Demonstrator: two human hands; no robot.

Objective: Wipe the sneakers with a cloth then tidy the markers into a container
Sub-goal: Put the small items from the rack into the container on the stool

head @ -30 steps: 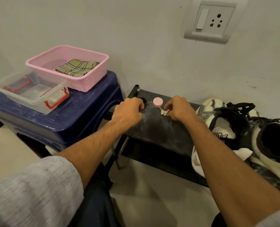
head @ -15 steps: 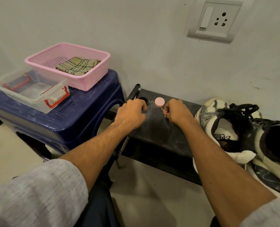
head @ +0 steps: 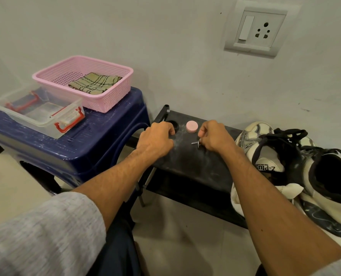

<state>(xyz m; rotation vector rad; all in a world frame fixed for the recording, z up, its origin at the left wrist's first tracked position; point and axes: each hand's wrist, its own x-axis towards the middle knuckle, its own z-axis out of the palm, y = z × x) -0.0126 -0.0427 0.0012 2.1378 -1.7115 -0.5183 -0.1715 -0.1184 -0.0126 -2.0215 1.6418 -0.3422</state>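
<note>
Fingers (head: 203, 134) of your right hand (head: 215, 137) curled, pinching small metal piece (head: 195, 143), possibly keys, on black table (head: 195, 166). Your left hand (head: 155, 139) rests beside it, fingers curled together in fist by round hole (head: 173, 124). Sneakers (head: 269, 166) sit on same table, just right of your right hand. Cloth (head: 94, 84) lies folded in pink basket (head: 109, 100) on blue stool (head: 97, 140), left of table; clear container (head: 42, 120) with red handles just beside basket. Pink cap (head: 192, 126) between your hands.

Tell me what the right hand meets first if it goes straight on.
Likely the pink cap, just beyond the right hand on the black table; it might slip past to the wall.
</note>
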